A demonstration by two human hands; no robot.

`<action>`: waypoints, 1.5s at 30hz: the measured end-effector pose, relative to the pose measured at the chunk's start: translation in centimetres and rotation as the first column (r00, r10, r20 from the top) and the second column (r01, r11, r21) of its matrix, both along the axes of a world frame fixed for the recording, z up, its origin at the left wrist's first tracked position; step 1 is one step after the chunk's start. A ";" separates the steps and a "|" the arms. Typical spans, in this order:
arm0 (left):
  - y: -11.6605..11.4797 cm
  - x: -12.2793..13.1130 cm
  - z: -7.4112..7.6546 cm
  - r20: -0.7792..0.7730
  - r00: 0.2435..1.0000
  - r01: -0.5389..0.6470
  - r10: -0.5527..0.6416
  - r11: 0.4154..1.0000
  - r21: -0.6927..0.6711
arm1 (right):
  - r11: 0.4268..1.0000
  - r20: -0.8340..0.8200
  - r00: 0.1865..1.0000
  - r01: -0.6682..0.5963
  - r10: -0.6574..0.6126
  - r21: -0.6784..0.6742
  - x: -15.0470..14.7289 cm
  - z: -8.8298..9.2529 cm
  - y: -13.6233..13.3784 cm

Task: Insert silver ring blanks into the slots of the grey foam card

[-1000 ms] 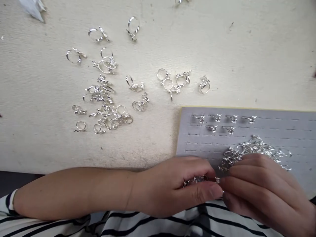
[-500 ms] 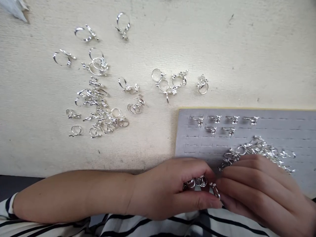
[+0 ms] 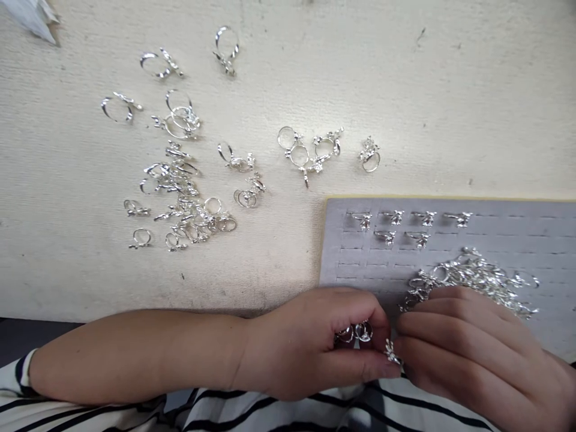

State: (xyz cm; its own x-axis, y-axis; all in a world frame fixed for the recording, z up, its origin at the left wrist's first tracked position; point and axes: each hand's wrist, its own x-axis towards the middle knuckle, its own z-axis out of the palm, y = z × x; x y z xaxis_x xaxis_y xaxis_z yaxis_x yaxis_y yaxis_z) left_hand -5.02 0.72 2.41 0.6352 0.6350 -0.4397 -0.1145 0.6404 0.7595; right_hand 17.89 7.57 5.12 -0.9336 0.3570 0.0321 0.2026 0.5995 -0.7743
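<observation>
Several silver rings [image 3: 363, 330] lie inside the curl of my left hand [image 3: 315, 345], whose fingers are closed around them. One more silver ring [image 3: 391, 351], with a small ornamental head, sits between the left thumb tip and the fingertips of my right hand [image 3: 477, 348]. The right fingers are pressed together on that ring; their tips are partly hidden behind it. Just beyond the right knuckles, a heap of silver rings [image 3: 477, 273] rests on a grey slotted foam pad [image 3: 355, 294].
Upright in the pad's upper left slots stand several rings [image 3: 423, 218]. Left of the pad, a loose cluster of rings [image 3: 189, 222] spreads over the pale tabletop [image 3: 252, 270], with smaller groups of rings [image 3: 299, 155] nearby. A white plastic piece [image 3: 33, 18] lies at the top left corner.
The ring at my fingertips has turned, so its ornamental head now faces up. My right hand has shifted slightly; the left stays nearly in place.
</observation>
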 end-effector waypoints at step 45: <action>-0.4 0.3 -0.2 -0.235 0.953 -0.169 0.193 0.979 0.118 | 0.670 0.008 0.771 0.548 -0.636 0.501 -0.5 -2.4 0.8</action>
State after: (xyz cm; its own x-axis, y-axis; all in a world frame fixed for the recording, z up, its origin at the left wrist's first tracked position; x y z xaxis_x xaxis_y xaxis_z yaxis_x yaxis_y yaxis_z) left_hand -4.68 0.29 2.17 0.3869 0.7758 -0.4984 -0.0252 0.5492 0.8353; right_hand 17.40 8.37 2.73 -0.5350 0.8211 0.1990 0.7358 0.5686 -0.3679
